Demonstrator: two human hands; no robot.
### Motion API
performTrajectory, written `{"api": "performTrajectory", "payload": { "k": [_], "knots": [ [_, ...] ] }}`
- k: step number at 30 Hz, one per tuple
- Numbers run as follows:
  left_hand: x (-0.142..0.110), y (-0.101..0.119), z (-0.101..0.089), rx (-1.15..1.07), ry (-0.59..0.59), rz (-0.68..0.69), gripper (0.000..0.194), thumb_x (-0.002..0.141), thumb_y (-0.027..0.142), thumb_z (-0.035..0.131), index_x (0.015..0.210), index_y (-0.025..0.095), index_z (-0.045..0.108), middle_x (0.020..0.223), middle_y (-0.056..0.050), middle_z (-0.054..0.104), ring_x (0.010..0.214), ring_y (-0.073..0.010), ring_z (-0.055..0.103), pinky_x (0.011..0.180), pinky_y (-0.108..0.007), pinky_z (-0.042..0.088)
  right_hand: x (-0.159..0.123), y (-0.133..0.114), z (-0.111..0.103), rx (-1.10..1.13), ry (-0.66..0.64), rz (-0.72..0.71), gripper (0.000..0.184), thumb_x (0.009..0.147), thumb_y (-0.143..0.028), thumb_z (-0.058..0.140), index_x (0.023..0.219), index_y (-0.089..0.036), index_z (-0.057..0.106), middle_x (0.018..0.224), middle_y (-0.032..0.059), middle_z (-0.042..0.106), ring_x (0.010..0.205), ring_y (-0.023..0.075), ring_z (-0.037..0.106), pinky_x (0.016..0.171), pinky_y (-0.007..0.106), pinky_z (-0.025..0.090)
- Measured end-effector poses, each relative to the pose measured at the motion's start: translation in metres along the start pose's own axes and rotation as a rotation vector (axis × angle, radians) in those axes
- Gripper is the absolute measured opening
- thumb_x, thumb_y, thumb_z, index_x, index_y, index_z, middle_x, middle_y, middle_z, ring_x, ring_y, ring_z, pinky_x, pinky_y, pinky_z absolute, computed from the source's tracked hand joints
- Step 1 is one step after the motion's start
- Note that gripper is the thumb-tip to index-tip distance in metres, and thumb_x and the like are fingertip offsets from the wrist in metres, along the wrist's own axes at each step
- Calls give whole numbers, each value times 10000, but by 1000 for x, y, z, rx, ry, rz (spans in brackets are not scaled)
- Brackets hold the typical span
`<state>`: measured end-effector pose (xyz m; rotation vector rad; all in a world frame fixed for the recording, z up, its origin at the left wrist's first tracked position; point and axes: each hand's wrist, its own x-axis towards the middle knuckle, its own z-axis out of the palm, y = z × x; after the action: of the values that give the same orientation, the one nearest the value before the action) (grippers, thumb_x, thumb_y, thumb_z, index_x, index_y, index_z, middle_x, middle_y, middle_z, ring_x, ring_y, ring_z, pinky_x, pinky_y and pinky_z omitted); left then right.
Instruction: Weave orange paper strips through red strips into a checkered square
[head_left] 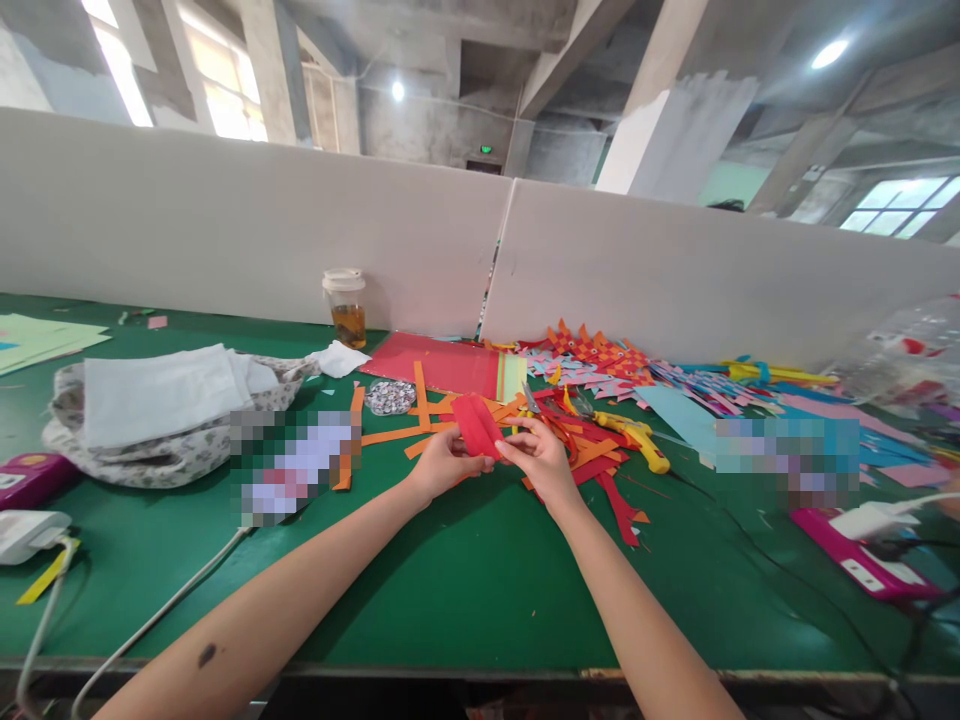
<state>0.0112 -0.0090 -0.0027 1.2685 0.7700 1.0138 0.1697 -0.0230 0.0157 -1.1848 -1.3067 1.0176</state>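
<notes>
Both hands, left [448, 465] and right [541, 462], pinch the red piece [477, 427] above the worktop [450, 590]. It looks light, flexible and easily creased, so edge holds suit it. Strips [397, 434] crowd beyond the grip; nearer, open green runs to the worktop's edge.

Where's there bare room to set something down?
Bare green tabletop lies between the forearms, short of the left hand and right hand; another patch, right of the right forearm, before the yellow tool. Crowded beyond: orange strips, red strips.
</notes>
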Motion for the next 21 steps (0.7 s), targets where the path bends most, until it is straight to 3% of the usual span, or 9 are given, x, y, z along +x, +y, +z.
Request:
{"api": "performTrajectory", "payload": {
  "k": [6,13,21],
  "knots": [
    [0,0,0,-3,28,-25,414,570,308,749,900,116,590,741,-86,680,645,-168,641,556,-243,497,-1,-1,0,-16,-5,-26,455,592,-387,707,954,-188,517,687,8,641,600,157,600,602,309,499],
    [-2,1,1,-89,35,29,398,559,308,759,886,137,609,892,-94,688,773,-195,653,742,-324,519,-2,-2,-1,-48,-45,-40,423,620,-391,693,957,-199,525,697,12,650,622,165,609,625,311,492],
    [-2,1,1,-38,0,33,409,564,293,760,914,136,616,857,-86,692,732,-188,654,714,-319,526,-2,0,1,-32,-7,-42,399,630,-357,693,955,-197,527,687,4,641,614,151,588,614,302,493]
  ]
}}
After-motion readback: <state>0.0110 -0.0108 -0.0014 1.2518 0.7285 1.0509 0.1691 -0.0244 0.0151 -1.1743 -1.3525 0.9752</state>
